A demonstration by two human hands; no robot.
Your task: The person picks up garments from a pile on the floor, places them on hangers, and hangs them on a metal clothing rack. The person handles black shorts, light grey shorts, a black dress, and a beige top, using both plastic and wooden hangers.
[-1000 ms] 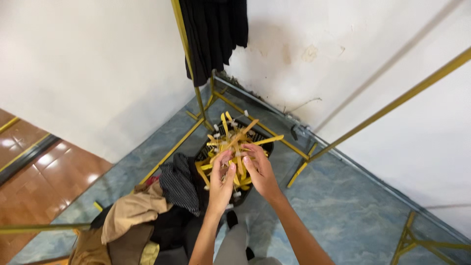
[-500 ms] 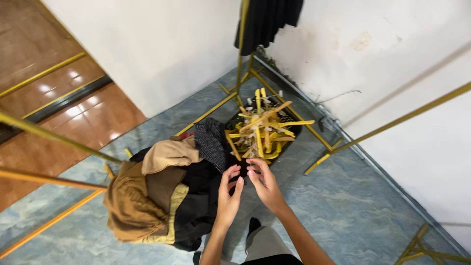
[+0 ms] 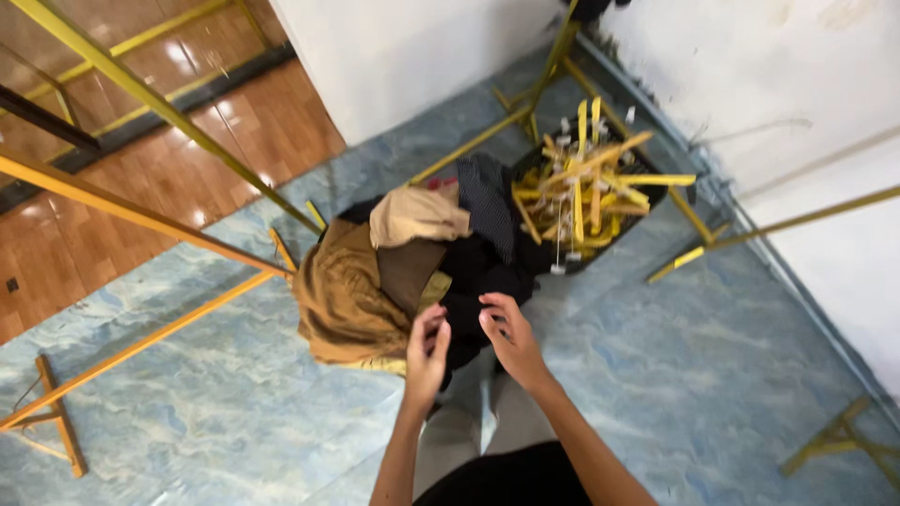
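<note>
This is looking like a laundry or clothes-drying corner of a home; a heap of clothes (image 3: 394, 272) is lying on the blue marbled tile floor (image 3: 703, 375); a dark bin of yellow hangers (image 3: 591, 187) is standing against the white wall (image 3: 797, 75); yellow rack poles (image 3: 150, 220) are crossing overhead, and a wood-look floor (image 3: 141, 169) is adjoining
</note>
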